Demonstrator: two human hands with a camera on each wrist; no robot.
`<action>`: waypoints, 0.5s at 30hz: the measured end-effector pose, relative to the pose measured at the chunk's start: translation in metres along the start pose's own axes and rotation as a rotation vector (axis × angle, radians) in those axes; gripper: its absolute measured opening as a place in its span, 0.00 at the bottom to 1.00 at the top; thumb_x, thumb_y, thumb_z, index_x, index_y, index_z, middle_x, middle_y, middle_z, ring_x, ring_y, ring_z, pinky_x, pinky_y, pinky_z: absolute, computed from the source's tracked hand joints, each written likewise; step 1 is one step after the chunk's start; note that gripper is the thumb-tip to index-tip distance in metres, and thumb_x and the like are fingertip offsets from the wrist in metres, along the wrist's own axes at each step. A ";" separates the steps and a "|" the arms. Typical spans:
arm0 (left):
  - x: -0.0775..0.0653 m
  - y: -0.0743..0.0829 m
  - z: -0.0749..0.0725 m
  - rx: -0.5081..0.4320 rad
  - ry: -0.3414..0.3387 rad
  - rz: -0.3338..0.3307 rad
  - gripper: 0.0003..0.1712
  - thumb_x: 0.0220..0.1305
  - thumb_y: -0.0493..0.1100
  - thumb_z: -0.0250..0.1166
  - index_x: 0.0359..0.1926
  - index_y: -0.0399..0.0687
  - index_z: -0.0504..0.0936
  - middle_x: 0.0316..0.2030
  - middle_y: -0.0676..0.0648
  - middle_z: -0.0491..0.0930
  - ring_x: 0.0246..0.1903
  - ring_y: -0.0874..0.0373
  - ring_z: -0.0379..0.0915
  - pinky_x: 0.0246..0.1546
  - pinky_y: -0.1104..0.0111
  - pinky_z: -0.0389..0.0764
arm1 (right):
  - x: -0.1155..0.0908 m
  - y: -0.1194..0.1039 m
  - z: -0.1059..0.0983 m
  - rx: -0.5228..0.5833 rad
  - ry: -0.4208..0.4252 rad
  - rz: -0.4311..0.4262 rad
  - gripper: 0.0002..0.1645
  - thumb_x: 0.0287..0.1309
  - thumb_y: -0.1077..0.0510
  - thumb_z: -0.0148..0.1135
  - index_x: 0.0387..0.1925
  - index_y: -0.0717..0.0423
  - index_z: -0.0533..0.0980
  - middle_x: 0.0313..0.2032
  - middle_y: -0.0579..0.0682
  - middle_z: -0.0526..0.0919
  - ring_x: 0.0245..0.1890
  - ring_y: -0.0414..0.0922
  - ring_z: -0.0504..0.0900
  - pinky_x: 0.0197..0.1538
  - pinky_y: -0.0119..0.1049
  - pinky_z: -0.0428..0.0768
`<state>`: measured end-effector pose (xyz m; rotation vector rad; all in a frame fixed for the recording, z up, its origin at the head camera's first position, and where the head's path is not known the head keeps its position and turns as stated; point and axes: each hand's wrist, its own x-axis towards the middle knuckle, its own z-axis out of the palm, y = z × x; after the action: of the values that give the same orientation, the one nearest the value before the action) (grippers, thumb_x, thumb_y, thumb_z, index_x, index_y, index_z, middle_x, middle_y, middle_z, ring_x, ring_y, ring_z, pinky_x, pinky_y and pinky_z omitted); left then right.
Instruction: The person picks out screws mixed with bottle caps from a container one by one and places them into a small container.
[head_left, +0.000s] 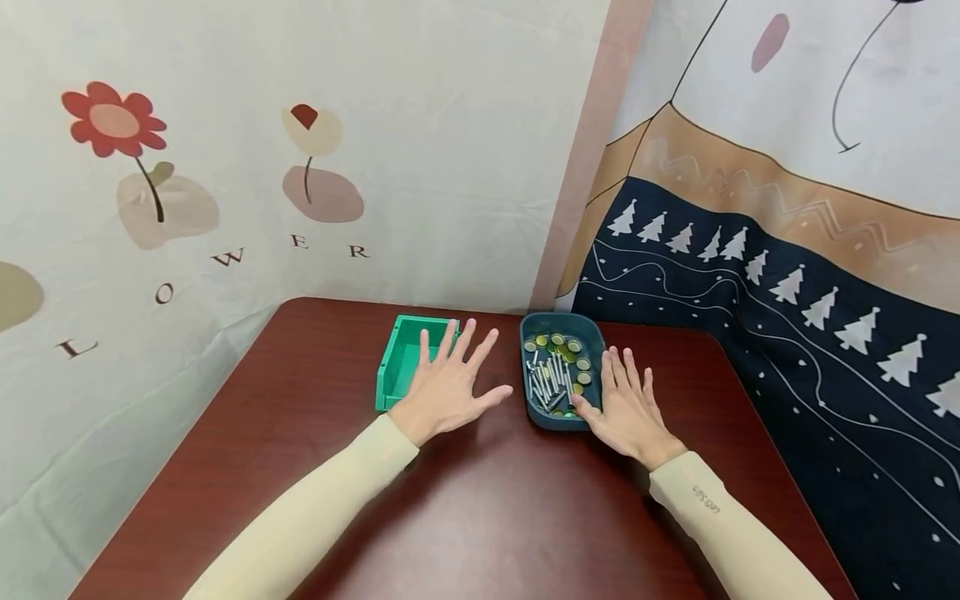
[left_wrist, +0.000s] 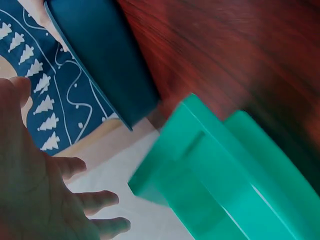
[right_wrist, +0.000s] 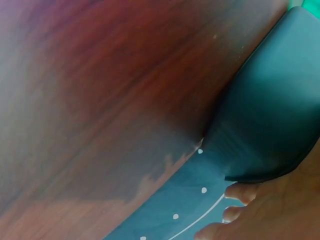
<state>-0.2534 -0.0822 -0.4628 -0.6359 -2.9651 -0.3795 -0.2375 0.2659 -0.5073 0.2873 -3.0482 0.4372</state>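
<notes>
My left hand (head_left: 446, 393) has its fingers spread, palm down, overlapping the right side of a green plastic bin (head_left: 388, 377). In the left wrist view the green bin (left_wrist: 200, 150) shows beside that hand, with nothing between the fingers. My right hand (head_left: 630, 417) reaches along the right side of a dark blue tub (head_left: 558, 423), fingers straight, its thumb overlapping the near right rim. Several silver screws (head_left: 551, 379) lie in the tub, with small round gold-coloured discs (head_left: 583, 377) around them. In the right wrist view the tub's outer wall (right_wrist: 270, 105) rises next to the fingertips.
Both containers stand near the far edge of a reddish-brown table (head_left: 480, 517). A pale printed cloth (head_left: 450, 150) hangs behind it. On the right hangs a dark blue cloth (head_left: 780, 367) with white trees, along the table's side.
</notes>
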 end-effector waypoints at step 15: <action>0.034 0.037 0.015 0.052 -0.075 0.086 0.55 0.81 0.83 0.52 0.97 0.67 0.54 0.96 0.41 0.52 0.96 0.36 0.44 0.93 0.27 0.46 | -0.005 -0.015 0.005 0.010 0.020 0.046 0.65 0.85 0.28 0.56 0.93 0.71 0.45 0.95 0.70 0.45 0.96 0.72 0.37 0.92 0.79 0.40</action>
<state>-0.2700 -0.0327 -0.4646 -0.7848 -2.9937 -0.2767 -0.2303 0.2516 -0.5082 0.2127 -3.0397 0.4549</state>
